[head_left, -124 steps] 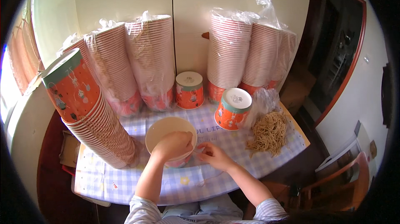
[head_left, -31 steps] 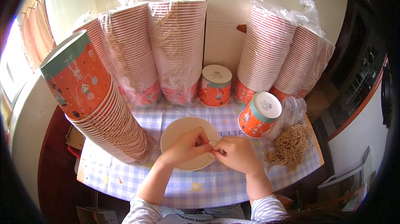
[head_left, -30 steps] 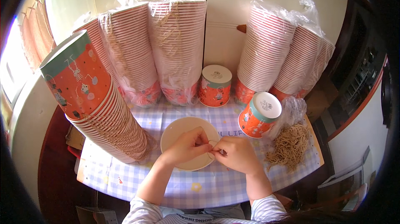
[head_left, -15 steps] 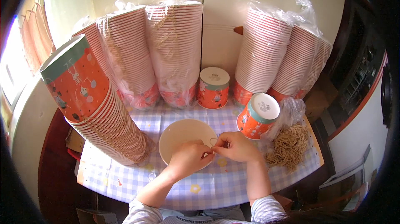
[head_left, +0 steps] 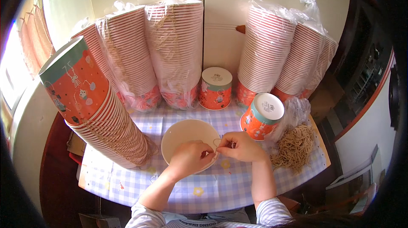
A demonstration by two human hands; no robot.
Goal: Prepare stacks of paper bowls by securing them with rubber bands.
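Observation:
My left hand [head_left: 190, 158] and my right hand [head_left: 240, 147] meet fingertip to fingertip at the near right rim of a paper tub [head_left: 176, 133], which stands mouth up with its pale inside showing. Both hands are closed in a pinch on a thin piece of tan string [head_left: 214, 142]; a small loop of it shows between the fingers. The left hand covers part of the tub's opening. Right of my right hand lies a tangled heap of tan string [head_left: 294, 149]. Another orange and green tub [head_left: 255, 127] sits upside down just beyond that hand.
At left leans a tall stack of orange tubs [head_left: 106, 130], wound with string. Plastic-wrapped tub stacks [head_left: 176, 54] stand along the back left, others [head_left: 267, 49] back right. Between them is an upturned tub [head_left: 216, 96]. A crumpled clear bag [head_left: 293, 115] lies on the checked tablecloth [head_left: 170, 194].
Both hands stay at nearly the same spot, fingertips still together with the string between them. The whole view has shifted slightly; the tubs and stacks stay in place.

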